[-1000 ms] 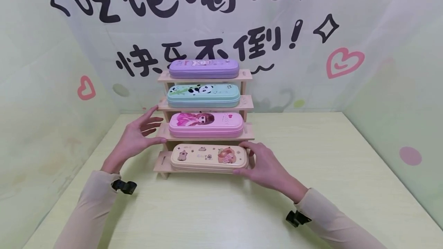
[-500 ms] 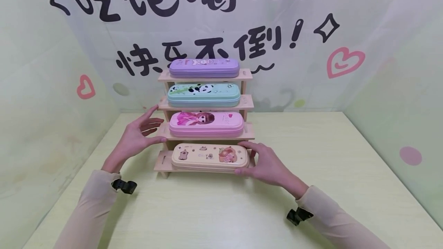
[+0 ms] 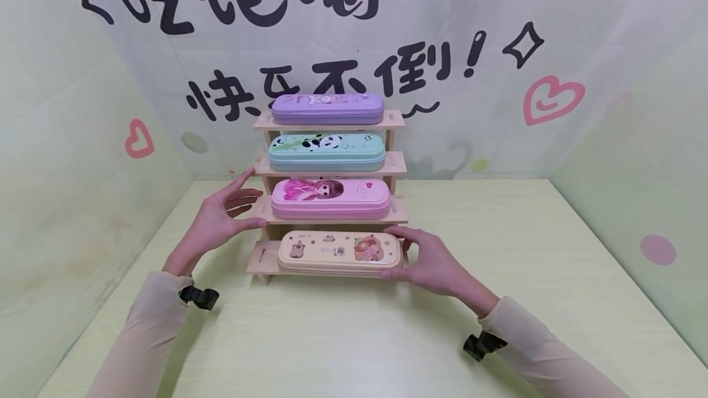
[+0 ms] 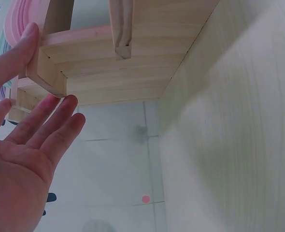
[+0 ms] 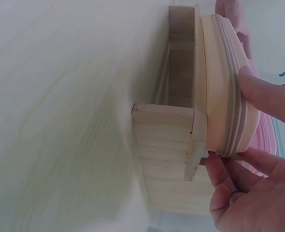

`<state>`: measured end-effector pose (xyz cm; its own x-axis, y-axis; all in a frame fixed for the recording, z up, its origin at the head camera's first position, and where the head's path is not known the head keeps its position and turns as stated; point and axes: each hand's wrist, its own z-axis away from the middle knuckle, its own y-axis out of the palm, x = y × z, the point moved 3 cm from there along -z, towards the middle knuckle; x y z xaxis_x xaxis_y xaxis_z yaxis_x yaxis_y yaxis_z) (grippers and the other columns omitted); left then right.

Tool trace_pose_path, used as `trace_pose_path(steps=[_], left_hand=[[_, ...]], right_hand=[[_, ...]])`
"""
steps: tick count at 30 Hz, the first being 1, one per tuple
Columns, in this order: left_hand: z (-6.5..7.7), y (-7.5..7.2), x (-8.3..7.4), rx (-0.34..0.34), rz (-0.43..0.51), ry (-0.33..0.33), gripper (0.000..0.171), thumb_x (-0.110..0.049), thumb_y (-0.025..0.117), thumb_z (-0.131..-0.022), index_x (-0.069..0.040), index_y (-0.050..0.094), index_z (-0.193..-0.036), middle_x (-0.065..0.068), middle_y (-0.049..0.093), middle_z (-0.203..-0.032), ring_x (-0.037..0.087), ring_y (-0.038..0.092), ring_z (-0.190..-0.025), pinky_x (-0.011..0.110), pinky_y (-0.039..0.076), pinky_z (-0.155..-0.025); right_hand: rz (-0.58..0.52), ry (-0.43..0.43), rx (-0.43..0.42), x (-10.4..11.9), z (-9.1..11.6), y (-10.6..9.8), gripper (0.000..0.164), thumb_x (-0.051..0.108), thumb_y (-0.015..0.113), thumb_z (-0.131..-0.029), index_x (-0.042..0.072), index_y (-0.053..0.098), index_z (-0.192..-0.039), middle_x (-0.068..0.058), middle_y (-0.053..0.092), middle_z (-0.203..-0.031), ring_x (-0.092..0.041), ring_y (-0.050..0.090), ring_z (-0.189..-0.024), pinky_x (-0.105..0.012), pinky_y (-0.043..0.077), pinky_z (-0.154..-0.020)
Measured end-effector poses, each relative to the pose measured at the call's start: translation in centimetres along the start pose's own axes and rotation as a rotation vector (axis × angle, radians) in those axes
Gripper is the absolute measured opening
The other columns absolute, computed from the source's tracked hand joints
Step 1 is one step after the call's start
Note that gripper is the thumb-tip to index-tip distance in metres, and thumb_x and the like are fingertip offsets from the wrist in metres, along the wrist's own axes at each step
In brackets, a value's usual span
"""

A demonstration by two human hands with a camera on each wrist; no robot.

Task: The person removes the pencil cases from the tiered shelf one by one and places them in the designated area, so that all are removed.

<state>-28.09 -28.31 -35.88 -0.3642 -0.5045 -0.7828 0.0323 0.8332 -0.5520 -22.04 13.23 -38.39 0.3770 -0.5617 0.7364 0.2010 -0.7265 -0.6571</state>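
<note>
Movement was slight: the cream case (image 3: 340,253) had slid a little toward the right edge of the bottom shelf (image 3: 264,257), leaving more bare board at the shelf's left edge than a second earlier. That suggested a sideways adjustment along the shelf rather than a lift, since the right wrist view showed the case's base against the board.

The right hand (image 3: 434,263) pinched the case's right end, thumb in front and fingers behind. The left hand (image 3: 217,217), its fingers fairly straight, had stayed touching the left edge of the stand (image 3: 399,209).

Higher up, the pink case (image 3: 310,209), teal case (image 3: 326,161) and purple case (image 3: 326,118) each lay on a shelf of their own, apparently unmoved. The stand stood near the back edge of the bench (image 3: 343,324), before a lettered backdrop (image 3: 310,48). The pink case's shelf, just above and behind, probably left the right fingertips little room.
</note>
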Motion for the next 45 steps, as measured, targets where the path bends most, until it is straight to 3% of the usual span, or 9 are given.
trace_pose_path(steps=[10,16,31,45], left_hand=[[-0.10,-0.05,-0.10,-0.001,0.019,0.006,0.110,-0.014,0.095,-0.081,-0.032,0.030,-0.168,0.019,0.064,-0.139,0.039,0.060,-0.131,0.052,0.048,-0.110],[-0.07,0.00,-0.16,0.003,0.011,-0.004,0.109,-0.014,0.094,-0.082,-0.032,0.029,-0.168,0.019,0.064,-0.140,0.038,0.060,-0.131,0.045,0.049,-0.110],[-0.02,0.04,-0.25,0.007,0.016,-0.010,0.109,-0.014,0.094,-0.082,-0.033,0.029,-0.168,0.019,0.063,-0.140,0.038,0.059,-0.132,0.052,0.047,-0.111],[-0.08,0.01,-0.16,0.004,0.024,0.000,0.109,-0.012,0.094,-0.082,-0.031,0.030,-0.168,0.019,0.064,-0.139,0.037,0.060,-0.131,0.047,0.049,-0.110]], right_hand=[[0.006,0.013,0.009,0.12,-0.03,-0.13,0.087,0.034,0.100,-0.071,0.010,0.063,-0.146,-0.003,0.062,-0.097,-0.037,0.057,-0.089,-0.028,0.042,-0.059],[0.018,0.020,0.014,0.26,-0.05,-0.12,0.087,0.033,0.100,-0.071,0.009,0.063,-0.146,-0.002,0.061,-0.095,-0.037,0.056,-0.087,-0.027,0.040,-0.058],[0.024,0.031,0.006,0.38,-0.05,-0.16,0.086,0.031,0.101,-0.071,0.009,0.064,-0.146,-0.002,0.061,-0.093,-0.036,0.056,-0.087,-0.027,0.041,-0.059],[-0.021,0.012,-0.014,0.20,-0.01,0.08,0.082,0.030,0.100,-0.072,0.008,0.065,-0.143,-0.001,0.062,-0.095,-0.037,0.056,-0.090,-0.029,0.044,-0.062]])
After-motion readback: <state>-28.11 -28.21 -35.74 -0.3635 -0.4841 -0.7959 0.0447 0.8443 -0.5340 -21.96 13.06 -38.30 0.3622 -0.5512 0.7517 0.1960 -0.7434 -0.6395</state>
